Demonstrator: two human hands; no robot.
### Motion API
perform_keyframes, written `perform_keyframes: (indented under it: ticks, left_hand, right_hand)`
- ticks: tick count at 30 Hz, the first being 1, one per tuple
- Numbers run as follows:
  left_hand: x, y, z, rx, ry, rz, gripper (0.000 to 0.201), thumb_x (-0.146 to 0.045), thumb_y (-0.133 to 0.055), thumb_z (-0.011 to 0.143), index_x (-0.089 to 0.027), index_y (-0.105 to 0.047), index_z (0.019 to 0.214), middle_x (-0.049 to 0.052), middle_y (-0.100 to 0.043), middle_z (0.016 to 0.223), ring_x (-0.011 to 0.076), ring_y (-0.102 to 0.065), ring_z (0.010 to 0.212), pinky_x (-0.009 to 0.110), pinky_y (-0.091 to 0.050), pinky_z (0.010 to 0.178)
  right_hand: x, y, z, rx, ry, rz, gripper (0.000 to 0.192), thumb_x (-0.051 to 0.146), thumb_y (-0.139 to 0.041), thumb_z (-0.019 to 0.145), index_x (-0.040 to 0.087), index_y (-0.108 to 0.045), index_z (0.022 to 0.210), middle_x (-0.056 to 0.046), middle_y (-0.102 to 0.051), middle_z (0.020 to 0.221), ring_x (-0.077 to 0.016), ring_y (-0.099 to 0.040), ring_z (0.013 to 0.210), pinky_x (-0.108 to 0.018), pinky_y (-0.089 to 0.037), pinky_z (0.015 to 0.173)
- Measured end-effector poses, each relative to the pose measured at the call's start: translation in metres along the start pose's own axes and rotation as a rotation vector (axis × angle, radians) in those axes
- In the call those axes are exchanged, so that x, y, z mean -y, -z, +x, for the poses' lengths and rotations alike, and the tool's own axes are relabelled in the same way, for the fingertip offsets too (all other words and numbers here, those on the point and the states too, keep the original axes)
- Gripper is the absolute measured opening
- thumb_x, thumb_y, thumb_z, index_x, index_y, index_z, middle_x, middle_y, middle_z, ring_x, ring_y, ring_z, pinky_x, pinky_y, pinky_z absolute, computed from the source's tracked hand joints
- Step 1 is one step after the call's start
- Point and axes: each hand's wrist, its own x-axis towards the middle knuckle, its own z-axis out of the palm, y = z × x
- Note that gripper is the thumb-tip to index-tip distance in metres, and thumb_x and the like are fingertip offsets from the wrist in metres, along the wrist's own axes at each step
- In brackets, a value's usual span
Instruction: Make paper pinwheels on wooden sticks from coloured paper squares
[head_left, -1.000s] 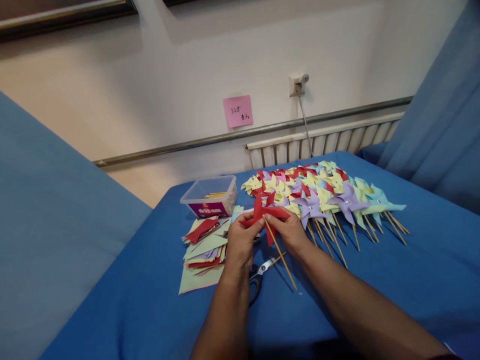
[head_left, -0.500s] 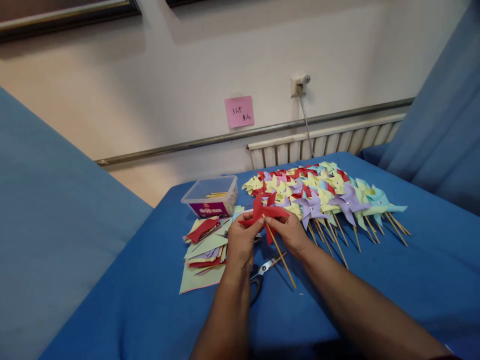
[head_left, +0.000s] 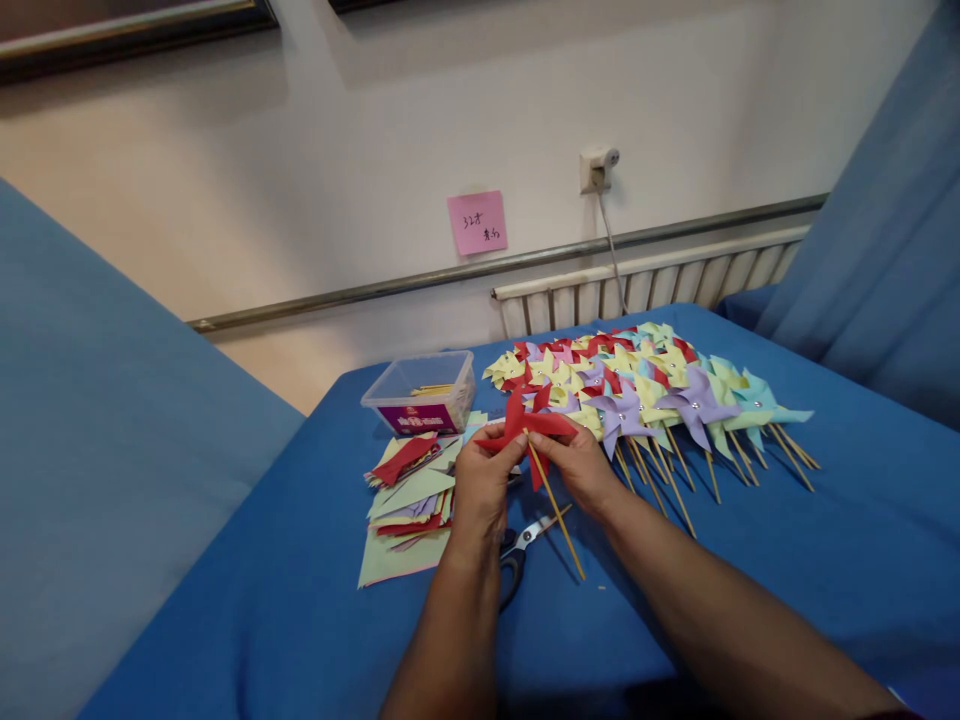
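Both hands hold a red paper pinwheel (head_left: 534,422) over the blue-covered table (head_left: 825,560). My left hand (head_left: 484,485) pinches its left blades. My right hand (head_left: 577,462) grips it at the centre, where a thin wooden stick (head_left: 559,520) runs down toward me. A row of finished pinwheels (head_left: 645,385) in yellow, red, purple and light blue lies just beyond my right hand, their sticks pointing toward me.
A pile of cut coloured paper (head_left: 409,495) lies left of my left hand. A clear plastic box (head_left: 421,392) stands behind it. Scissors (head_left: 521,550) rest under my wrists. A radiator (head_left: 645,280), a wall socket (head_left: 596,168) and a pink note (head_left: 477,222) are on the far wall.
The stick's lower end has swung slightly left and closer to the hands. Both hands stay on the red pinwheel in nearly the same place.
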Motion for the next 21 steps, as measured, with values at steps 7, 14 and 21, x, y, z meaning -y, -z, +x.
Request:
perform_keyframes:
  ticks: [7, 14, 21]
  left_hand:
    - [0.000, 0.000, 0.001, 0.004, 0.013, 0.005, 0.040, -0.028, -0.086, 0.053, -0.013, -0.067, 0.086, 0.006, -0.072, 0.077, 0.0138, -0.064, 0.062, 0.026, -0.049, 0.065]
    - [0.001, -0.001, 0.001, -0.003, 0.011, 0.017, 0.045, -0.027, -0.088, 0.047, -0.014, -0.069, 0.085, 0.006, -0.073, 0.078, 0.0157, -0.066, 0.064, 0.028, -0.050, 0.067]
    - [-0.003, 0.001, 0.004, -0.185, -0.111, -0.090, 0.046, -0.028, -0.087, 0.049, -0.013, -0.065, 0.086, 0.003, -0.072, 0.072, 0.0153, -0.065, 0.060, 0.027, -0.050, 0.063]
  right_hand:
    - [-0.001, 0.000, 0.001, 0.010, 0.008, -0.012, 0.030, 0.039, -0.076, 0.072, 0.021, -0.072, 0.096, -0.004, -0.073, 0.091, -0.0198, -0.067, 0.086, -0.037, -0.050, 0.087]
    - [0.000, -0.002, 0.001, -0.010, -0.009, -0.004, 0.031, 0.041, -0.076, 0.071, 0.021, -0.072, 0.094, -0.003, -0.073, 0.091, -0.0193, -0.067, 0.085, -0.035, -0.051, 0.084]
    - [-0.002, -0.013, -0.003, 0.008, -0.126, -0.029, 0.035, 0.041, -0.082, 0.061, 0.022, -0.061, 0.080, 0.004, -0.064, 0.064, -0.0122, -0.059, 0.054, -0.025, -0.046, 0.054]
